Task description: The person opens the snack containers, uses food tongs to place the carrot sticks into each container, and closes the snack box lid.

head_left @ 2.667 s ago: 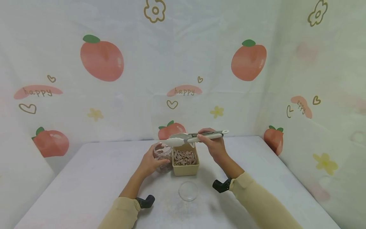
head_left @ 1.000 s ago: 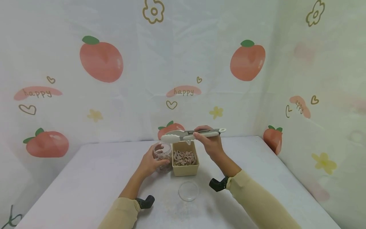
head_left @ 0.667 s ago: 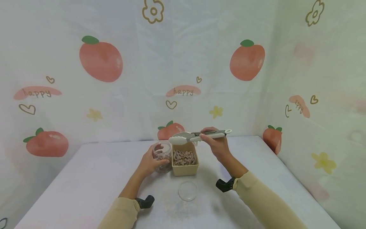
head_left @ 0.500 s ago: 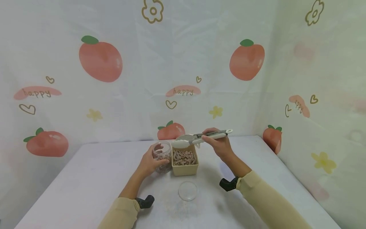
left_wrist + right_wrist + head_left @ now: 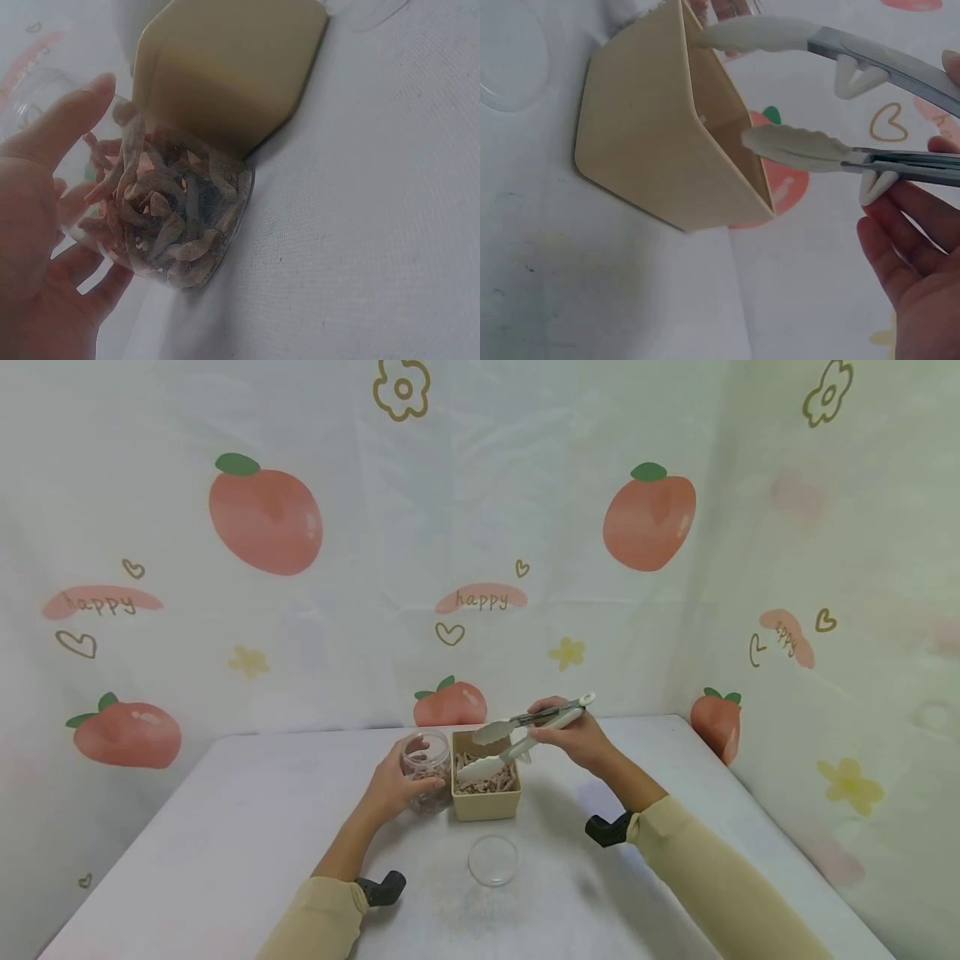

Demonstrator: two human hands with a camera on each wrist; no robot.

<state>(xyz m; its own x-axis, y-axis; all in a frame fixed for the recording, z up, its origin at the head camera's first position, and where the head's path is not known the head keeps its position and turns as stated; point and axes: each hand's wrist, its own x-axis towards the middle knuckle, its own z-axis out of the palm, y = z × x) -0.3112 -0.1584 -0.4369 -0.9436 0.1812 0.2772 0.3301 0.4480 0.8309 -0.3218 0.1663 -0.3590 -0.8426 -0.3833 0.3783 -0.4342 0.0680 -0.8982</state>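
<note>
My left hand (image 5: 393,787) holds a clear round jar (image 5: 161,142) upright, fingers behind it and thumb across its front. Brownish, twisted dried strips (image 5: 169,217) fill the lower part of the jar. Right beside it stands a beige rectangular box (image 5: 487,808) with more of these strips (image 5: 495,781) inside. My right hand (image 5: 573,739) grips a pair of kitchen tongs (image 5: 855,52) with white tips and metal arms. The tongs' arms are spread apart over the box mouth, with nothing seen between the tips.
A clear round lid (image 5: 493,861) lies on the white table (image 5: 285,827) in front of the box. Small crumbs are scattered near it. Behind the table hangs a white cloth (image 5: 480,527) printed with peaches.
The tongs have come from over the jar mouth to over the box, tilted downward, and their arms have spread. The left hand and the jar have stayed in place.
</note>
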